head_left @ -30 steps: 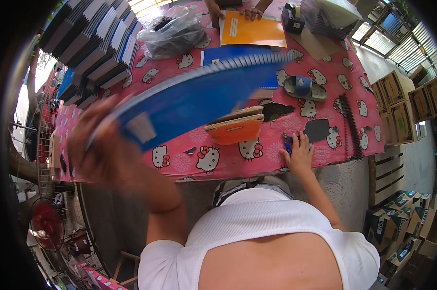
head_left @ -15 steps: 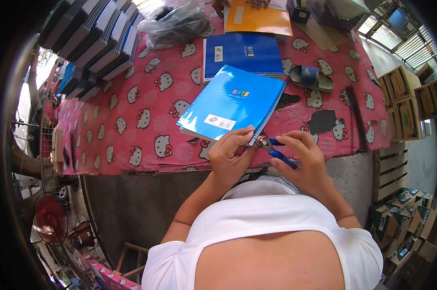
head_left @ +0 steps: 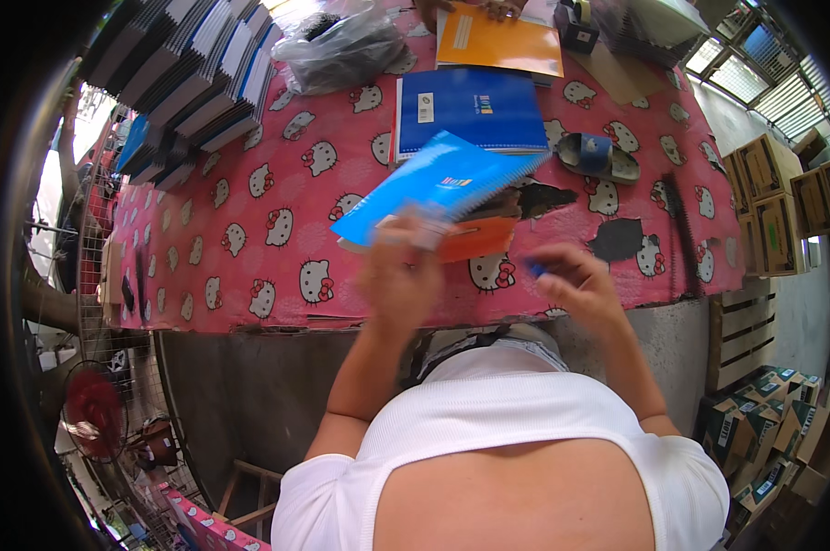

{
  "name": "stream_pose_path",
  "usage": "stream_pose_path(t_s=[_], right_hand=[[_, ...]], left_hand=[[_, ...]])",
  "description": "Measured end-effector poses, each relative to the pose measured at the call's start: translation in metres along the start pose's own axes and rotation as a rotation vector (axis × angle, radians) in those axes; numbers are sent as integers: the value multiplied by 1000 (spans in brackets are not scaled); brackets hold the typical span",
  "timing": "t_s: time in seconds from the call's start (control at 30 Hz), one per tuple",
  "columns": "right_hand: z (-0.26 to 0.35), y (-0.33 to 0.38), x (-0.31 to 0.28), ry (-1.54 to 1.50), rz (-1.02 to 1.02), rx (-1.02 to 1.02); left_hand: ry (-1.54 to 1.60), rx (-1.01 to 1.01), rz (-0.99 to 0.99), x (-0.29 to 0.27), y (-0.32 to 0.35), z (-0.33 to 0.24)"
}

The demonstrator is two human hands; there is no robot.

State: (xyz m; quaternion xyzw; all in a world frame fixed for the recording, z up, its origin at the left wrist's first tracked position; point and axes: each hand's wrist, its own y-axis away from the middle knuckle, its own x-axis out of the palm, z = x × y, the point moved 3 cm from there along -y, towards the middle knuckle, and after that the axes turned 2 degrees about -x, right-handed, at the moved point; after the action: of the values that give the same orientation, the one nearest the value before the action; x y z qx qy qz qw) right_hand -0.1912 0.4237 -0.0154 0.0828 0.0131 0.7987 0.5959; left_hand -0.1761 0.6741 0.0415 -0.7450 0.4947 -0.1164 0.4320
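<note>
A light-blue spiral notebook (head_left: 442,184) is tilted over the table in front of me, its wire-bound edge to the right. Below it shows an orange sheet or cover (head_left: 479,237). At the notebook's near edge my left hand (head_left: 401,266), smeared by motion, is closed on its corner. My right hand (head_left: 585,289) is apart from the notebook, to its right. A bit of blue handle (head_left: 535,268) shows at its fingers; it belongs to the small pliers seen earlier, and the rest is hidden in the hand.
Dark-blue notebooks (head_left: 474,110) lie beyond, with a sandal (head_left: 598,156) to their right. Another person's hands touch an orange notebook (head_left: 497,41) at the far side. Tall notebook stacks (head_left: 185,73) stand left, near a plastic bag (head_left: 337,55). Cardboard boxes (head_left: 768,193) are at right.
My left hand has moved left and up, tilting the notebook and uncovering the orange sheet. My right hand has drawn the pliers away from the wire binding.
</note>
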Motion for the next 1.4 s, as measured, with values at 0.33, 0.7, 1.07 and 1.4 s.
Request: stream_pose_path(t_s=[0.33,0.7,1.07,1.4], right_hand=[[-12,-100,-53,1157,-295,-687],[-23,-250,66,1627,373,-682],[56,-214,67,1265,334,-585],[63,-73,-39,985,-530,-887]], left_hand=[[469,-890,-966,-147,86,193],[-171,-320,78,-22,25,71],[39,-356,111,21,-3,82],[228,-329,-44,-19,-56,15]])
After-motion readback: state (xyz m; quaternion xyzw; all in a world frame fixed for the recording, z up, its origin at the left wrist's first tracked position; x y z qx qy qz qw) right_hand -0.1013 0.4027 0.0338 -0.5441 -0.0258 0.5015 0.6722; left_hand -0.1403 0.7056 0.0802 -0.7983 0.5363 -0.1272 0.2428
